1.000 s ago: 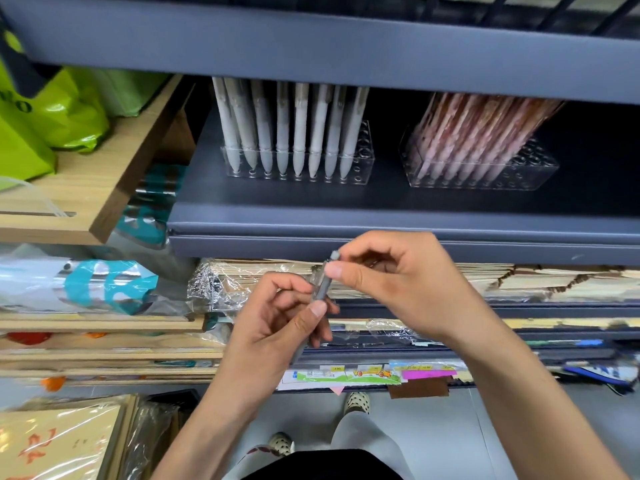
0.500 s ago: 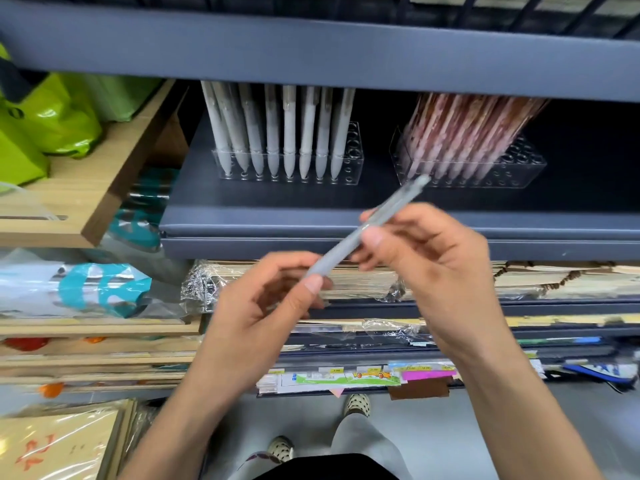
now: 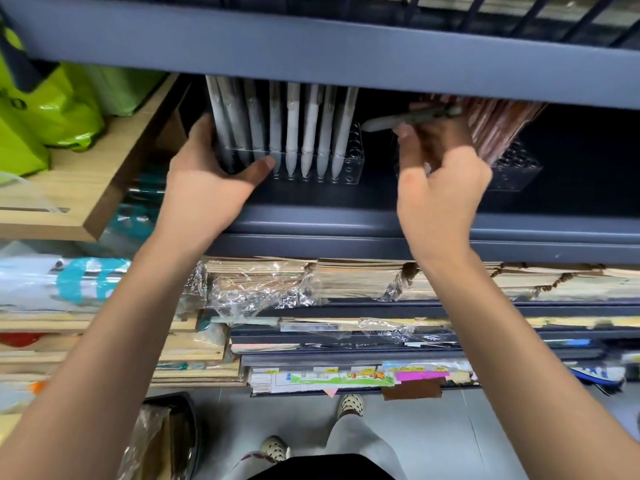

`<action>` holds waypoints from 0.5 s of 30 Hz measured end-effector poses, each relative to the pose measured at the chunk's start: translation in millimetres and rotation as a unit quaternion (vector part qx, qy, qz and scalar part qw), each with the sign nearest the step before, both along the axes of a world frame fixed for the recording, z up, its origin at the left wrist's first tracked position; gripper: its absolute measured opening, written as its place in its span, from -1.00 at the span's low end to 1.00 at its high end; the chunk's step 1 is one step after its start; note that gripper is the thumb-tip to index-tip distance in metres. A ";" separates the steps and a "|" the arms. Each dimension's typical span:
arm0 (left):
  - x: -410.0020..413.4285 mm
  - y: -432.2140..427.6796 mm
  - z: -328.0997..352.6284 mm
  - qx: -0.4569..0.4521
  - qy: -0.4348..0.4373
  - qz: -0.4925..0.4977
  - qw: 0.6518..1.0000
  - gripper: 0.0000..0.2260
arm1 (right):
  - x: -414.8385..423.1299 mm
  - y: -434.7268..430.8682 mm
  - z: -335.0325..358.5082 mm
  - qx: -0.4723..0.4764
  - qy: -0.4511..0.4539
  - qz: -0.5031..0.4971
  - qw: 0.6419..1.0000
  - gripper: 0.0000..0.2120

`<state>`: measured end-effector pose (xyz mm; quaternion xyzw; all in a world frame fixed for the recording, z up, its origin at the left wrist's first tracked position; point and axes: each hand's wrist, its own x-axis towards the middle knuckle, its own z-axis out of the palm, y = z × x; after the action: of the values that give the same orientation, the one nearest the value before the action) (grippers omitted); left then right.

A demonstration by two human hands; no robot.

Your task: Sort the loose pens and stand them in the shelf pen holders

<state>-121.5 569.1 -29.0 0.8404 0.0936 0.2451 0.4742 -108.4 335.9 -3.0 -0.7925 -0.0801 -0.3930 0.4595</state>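
Observation:
A clear pen holder (image 3: 348,166) stands on the dark grey shelf (image 3: 346,220) with several white-grey pens (image 3: 292,129) upright in it. My left hand (image 3: 207,181) grips the holder's left end, thumb across its front. My right hand (image 3: 440,178) holds a grey pen (image 3: 408,121) almost level, its tip pointing left, just right of that holder. A second clear holder (image 3: 516,171) with several pinkish pens (image 3: 502,126) stands behind my right hand, partly hidden by it.
The shelf above (image 3: 346,53) overhangs and hides the pen tops. Green bags (image 3: 52,109) lie on a wooden shelf (image 3: 69,188) at left. Wrapped paper stacks (image 3: 311,282) fill the shelves below. A bin (image 3: 169,441) sits on the floor by my feet.
Both hands rose from in front of the lower shelves into the pen shelf. My left hand let go of the grey pen and took the holder's left end; my right carried the pen up.

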 end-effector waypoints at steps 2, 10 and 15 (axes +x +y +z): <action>2.8 1.1 -3.8 0.061 0.004 0.029 0.998 -0.51 | 7.8 5.5 2.4 -0.018 0.001 0.015 1.000 -0.83; 6.8 8.1 -15.3 0.061 -0.015 0.025 0.998 -0.57 | 38.3 26.1 22.9 -0.228 0.089 -0.053 0.968 -0.70; 0.1 3.8 -13.4 0.096 -0.032 0.060 0.993 -0.60 | 46.3 37.9 31.6 -0.177 0.169 -0.013 0.970 -0.67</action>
<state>-121.4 572.9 -42.4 0.8668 0.1047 0.3073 0.3786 -62.1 373.8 28.5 -0.9170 -0.0595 -0.2388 0.3140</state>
